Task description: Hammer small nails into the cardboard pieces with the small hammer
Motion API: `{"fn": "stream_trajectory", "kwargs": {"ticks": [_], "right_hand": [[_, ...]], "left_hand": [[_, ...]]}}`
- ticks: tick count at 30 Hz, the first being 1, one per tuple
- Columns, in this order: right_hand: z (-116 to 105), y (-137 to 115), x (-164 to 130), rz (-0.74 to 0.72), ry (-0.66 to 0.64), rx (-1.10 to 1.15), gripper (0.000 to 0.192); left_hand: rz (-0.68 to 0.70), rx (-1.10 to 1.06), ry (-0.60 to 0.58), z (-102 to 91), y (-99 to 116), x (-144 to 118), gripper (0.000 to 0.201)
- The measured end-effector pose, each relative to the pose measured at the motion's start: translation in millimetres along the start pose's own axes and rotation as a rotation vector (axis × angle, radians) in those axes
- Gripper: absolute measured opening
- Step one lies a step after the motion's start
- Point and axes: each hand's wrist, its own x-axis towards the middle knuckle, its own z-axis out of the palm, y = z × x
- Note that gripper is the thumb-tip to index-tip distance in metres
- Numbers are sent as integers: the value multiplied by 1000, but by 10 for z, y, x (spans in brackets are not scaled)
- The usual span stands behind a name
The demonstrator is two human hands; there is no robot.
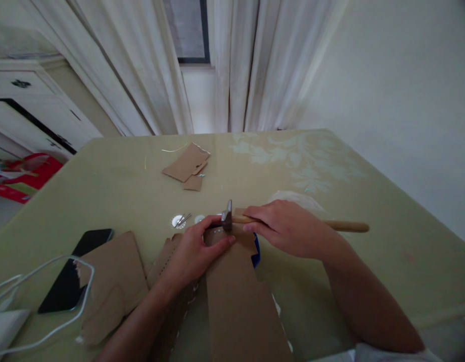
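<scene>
Nearest, a long cardboard strip [236, 296] runs from the near edge toward the table's [386, 201] middle, w/ a row of small pale dots at its far end. Left hand [194, 254] lies flat on that far end, fingers spread & pressing down, thumb near the dots; not gripping anything. Right hand [288, 229] is clenched round the wooden handle of a small hammer [232, 219], close to the head; handle sticks out far right past the wrist. Metal head sits on/just above the strip's far edge, can't tell if touching. Something blue [257, 254] peeks out under the strip by the right hand. Near left: torn cardboard piece [115, 276], a black phone [76, 274] partly under it, white cable [47, 296] looped over. Just beyond the hands, a small round white dish w/ nails [179, 220]. Farther, cardboard scraps [187, 166]. Far back, curtains [224, 65].
</scene>
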Motion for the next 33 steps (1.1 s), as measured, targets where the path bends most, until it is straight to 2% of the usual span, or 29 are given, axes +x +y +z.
{"fn": "stream_trajectory", "kwargs": {"ticks": [12, 21, 27, 33], "right_hand": [[53, -75, 70, -43, 1, 76, 29], [138, -156, 126, -45, 8, 85, 29], [160, -196, 142, -37, -7, 86, 27], [162, -188, 153, -46, -17, 78, 30]], "left_hand": [[-7, -55, 6, 13, -29, -3, 28], [-32, -161, -36, 49, -81, 0, 42], [-56, -208, -3, 65, -93, -3, 64], [-47, -225, 4, 98, -126, -1, 64]]}}
